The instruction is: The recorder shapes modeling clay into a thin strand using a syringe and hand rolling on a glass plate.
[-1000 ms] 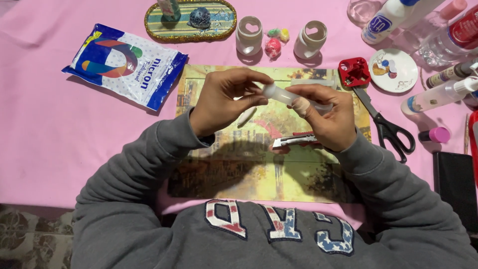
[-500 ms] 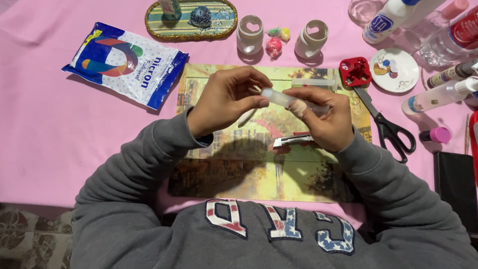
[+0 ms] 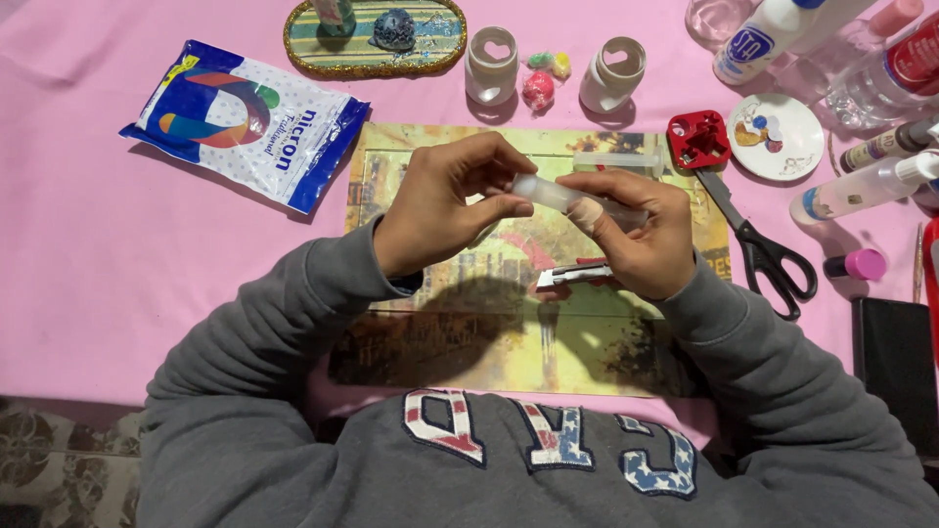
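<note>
Little has shifted since the earlier frame: our left hand (image 3: 440, 210) still pinches one end of the translucent glue stick (image 3: 572, 198) while our right hand (image 3: 641, 235) grips its other end above the yellowish printed mat (image 3: 411, 161), the red-handled cutter (image 3: 577, 273) lying unused beneath.

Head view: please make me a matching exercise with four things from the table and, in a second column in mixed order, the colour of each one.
Things:
1. scissors
2. small cap
3. punch tool
4. round dish

Colours:
A. white
B. red
C. black handles
D. pink

Pairs: 1-C, 2-D, 3-B, 4-A
</note>
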